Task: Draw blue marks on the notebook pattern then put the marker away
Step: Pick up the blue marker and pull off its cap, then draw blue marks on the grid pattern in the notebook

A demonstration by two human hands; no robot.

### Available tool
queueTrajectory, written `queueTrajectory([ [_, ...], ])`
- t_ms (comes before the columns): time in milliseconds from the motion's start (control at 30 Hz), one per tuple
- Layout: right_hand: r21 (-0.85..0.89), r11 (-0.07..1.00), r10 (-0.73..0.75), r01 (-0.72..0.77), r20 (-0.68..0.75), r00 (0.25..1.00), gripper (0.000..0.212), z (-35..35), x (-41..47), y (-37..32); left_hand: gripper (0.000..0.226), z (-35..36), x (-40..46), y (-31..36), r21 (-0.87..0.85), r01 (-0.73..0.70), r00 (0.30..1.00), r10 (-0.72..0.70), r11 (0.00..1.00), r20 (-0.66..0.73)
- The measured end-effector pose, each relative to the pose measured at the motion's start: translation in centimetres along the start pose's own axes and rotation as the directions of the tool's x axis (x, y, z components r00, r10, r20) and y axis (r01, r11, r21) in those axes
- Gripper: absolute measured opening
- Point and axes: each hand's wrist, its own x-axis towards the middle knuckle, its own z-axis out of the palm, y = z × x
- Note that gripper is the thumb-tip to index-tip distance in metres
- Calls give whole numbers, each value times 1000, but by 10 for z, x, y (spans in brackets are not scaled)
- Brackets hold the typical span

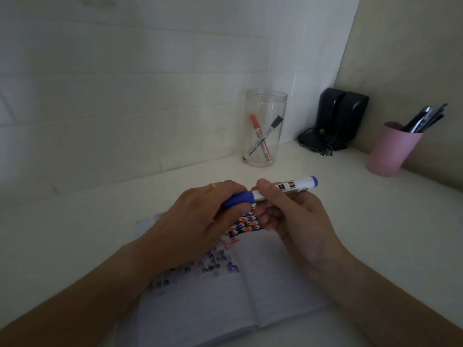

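An open notebook (263,284) lies on the white desk, with a coloured pattern (246,225) of blue, orange and black marks near its top and spreading down the left page. Both hands hold a blue marker (292,187) level above the pattern. My left hand (200,216) grips the blue cap (239,199) at the marker's left end. My right hand (288,214) pinches the white barrel beside the cap. The cap sits on the marker; its tip is hidden.
A clear plastic jar (264,126) with a red and a black marker stands behind the hands against the wall. Two black speakers (335,118) sit in the corner. A pink cup (390,149) of pens stands at the right.
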Motion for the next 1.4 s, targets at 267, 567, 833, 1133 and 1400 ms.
queueTrajectory([
  [267,-57,990,-127,129,31,991,30,0,-3,-13,34,-10,6,8,-323,161,980,-111,932,168],
  [567,57,977,-187,206,-243,952,30,-40,6,-43,40,-30,-2,-28,-477,292,954,-288,829,84],
  [833,-58,995,-89,83,-120,989,25,-32,2,-33,34,-6,-5,-37,-55,77,981,-66,995,183],
  [1133,-156,985,65,-70,-35,997,6,-23,1,-8,32,-2,-2,-53,-137,74,934,-21,988,357],
  [1400,-385,923,-19,3,-36,999,5,-21,1,15,31,-1,1,-61,-188,102,927,-24,977,375],
])
